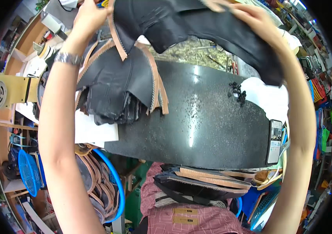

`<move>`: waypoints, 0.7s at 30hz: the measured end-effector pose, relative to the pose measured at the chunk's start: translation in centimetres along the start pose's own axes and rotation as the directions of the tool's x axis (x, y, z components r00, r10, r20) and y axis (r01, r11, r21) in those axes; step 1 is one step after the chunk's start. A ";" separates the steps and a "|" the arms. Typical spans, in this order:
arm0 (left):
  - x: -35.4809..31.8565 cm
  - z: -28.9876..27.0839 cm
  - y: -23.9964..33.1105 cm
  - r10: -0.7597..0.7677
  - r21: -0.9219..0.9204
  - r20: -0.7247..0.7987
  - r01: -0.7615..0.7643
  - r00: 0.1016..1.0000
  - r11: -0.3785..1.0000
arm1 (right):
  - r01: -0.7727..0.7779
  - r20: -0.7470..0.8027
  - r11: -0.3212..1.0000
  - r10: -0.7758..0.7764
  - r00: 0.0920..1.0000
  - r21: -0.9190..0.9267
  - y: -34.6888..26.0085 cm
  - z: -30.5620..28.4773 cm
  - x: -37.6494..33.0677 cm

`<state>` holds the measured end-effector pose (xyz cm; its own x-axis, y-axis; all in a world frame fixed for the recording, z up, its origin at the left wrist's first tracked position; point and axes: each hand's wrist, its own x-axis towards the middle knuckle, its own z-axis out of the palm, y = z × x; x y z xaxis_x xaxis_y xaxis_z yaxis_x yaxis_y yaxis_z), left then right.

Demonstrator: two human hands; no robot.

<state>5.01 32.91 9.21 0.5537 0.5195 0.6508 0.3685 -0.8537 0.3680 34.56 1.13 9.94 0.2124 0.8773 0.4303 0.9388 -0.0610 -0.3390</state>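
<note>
Both my arms are raised toward the far side of the bench, holding up a black leather piece [216,29] with a tan zigzag-cut edge. My left hand [90,16] grips it by the tan edge at the upper left. Along its upper right side, my right hand [254,18] has hold of the leather; its fingertips are partly cut off by the picture's top. Below the raised piece, a stack of similar black leather pieces [109,87] lies on the left of the dark work surface [169,140]. More tan-edged leather pieces [205,180] rest on my lap.
A phone [275,142] lies at the right edge, near a white sheet [265,95] and small black scraps [236,93]. Dark crumbs dot the surface. On the left are a blue-rimmed basket [122,195] of leather pieces and a beige machine [10,92]. Shelves crowd the right.
</note>
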 end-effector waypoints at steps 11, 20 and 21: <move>-15.4 0.1 8.8 0.377 -0.253 0.404 -0.294 0.833 0.921 | -0.306 0.366 0.893 0.178 0.913 0.329 -8.2 15.6 -1.7; -22.7 1.8 21.7 0.191 -0.676 0.682 0.510 0.706 0.532 | -0.414 0.541 -0.358 0.427 0.724 0.837 -14.3 9.3 -19.9; -23.9 2.9 21.9 0.235 -0.631 0.775 0.690 0.587 0.355 | -0.455 0.482 -0.183 0.491 0.726 0.872 -14.0 9.6 -21.9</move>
<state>2.05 1.90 -0.24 0.9901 0.1323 -0.0460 0.0421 0.0323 0.9986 14.19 -12.62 -2.78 0.4846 0.8362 -0.2569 -0.5044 0.0271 -0.8631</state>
